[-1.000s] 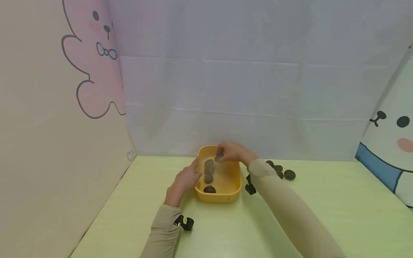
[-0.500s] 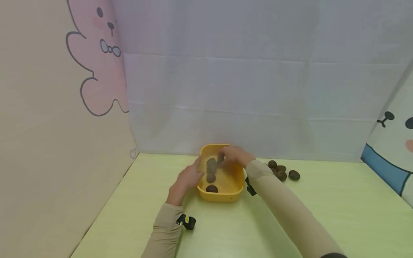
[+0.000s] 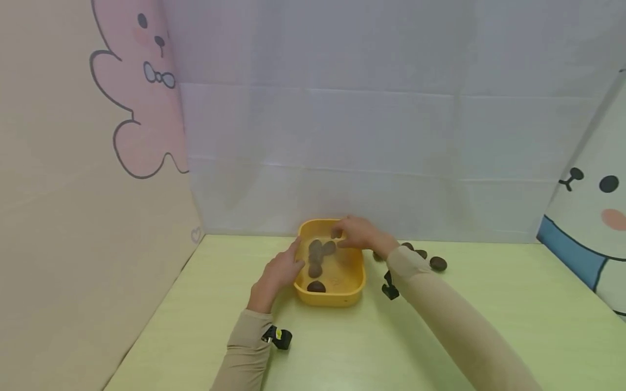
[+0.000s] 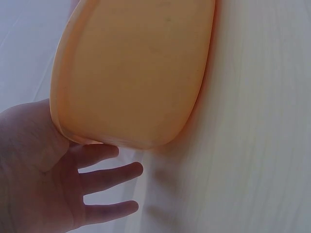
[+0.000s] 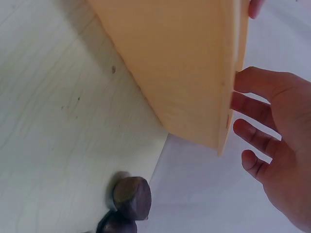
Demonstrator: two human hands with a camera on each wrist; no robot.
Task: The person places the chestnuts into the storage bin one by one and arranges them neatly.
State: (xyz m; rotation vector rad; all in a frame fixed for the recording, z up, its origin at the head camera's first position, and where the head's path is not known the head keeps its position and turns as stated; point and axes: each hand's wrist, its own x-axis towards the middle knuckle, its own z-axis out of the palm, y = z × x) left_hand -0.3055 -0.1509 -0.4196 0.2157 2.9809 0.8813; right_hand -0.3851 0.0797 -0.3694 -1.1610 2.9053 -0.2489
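A yellow plastic basin [image 3: 329, 299] stands against the back wall, with several dark brown, stone-like lumps [image 3: 316, 287] along its left half. My left hand [image 3: 277, 270] holds the basin's left rim, the thumb over the edge. In the left wrist view three fingers stick out straight past the basin's wall [image 4: 131, 73]. Over the far right corner of the basin hovers my right hand [image 3: 359, 232], its fingers apart and bent loosely. Nothing shows between those fingers [image 5: 255, 138] in the right wrist view. One lump [image 3: 329, 247] lies just left of and below this hand.
More brown lumps [image 3: 438, 264] lie on the pale green table [image 3: 195, 336] right of the basin, partly hidden by the right forearm. The right wrist view shows two of these lumps [image 5: 132, 198] near the wall. White cloth [image 3: 323, 130] hangs behind; printed panels flank both sides.
My right hand has let go of a brown lump, which now lies in the basin beside the others, and has drawn slightly right. The left hand stays on the rim.
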